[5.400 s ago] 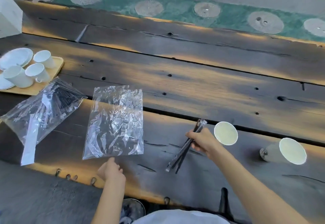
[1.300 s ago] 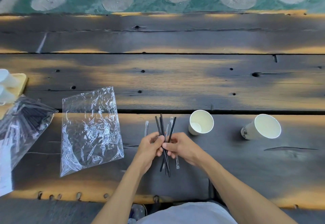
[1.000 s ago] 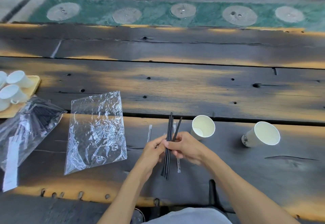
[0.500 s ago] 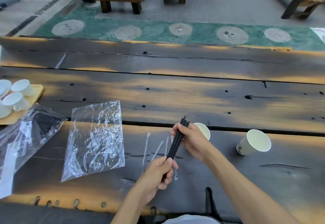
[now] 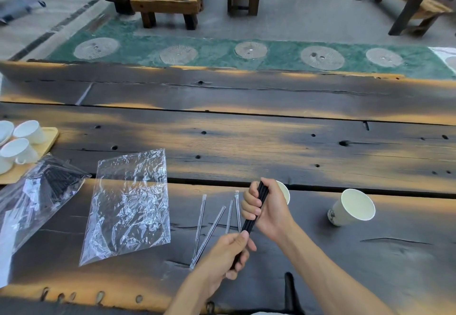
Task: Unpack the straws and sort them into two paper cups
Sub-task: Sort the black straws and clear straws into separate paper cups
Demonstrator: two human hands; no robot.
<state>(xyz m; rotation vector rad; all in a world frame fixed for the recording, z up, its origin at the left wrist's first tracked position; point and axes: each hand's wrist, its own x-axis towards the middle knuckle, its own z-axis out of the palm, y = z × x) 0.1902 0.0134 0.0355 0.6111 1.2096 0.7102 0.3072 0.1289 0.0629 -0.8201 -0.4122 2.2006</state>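
Since a moment ago the black straws (image 5: 251, 223) have been gathered from a loose fan into one tight bundle, both hands' fingers clenched on it: right hand (image 5: 267, 209) at top, left hand (image 5: 229, 253) below. It sits beside the near paper cup (image 5: 285, 192), ready for insertion.

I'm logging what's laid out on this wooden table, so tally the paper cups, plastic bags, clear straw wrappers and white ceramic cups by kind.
White paper cups: 2, far one, near one partly behind the right hand
Clear plastic bags: 2, empty, holding black straws
Clear straw wrappers: 4
White ceramic cups: 3 visible
Total: 11
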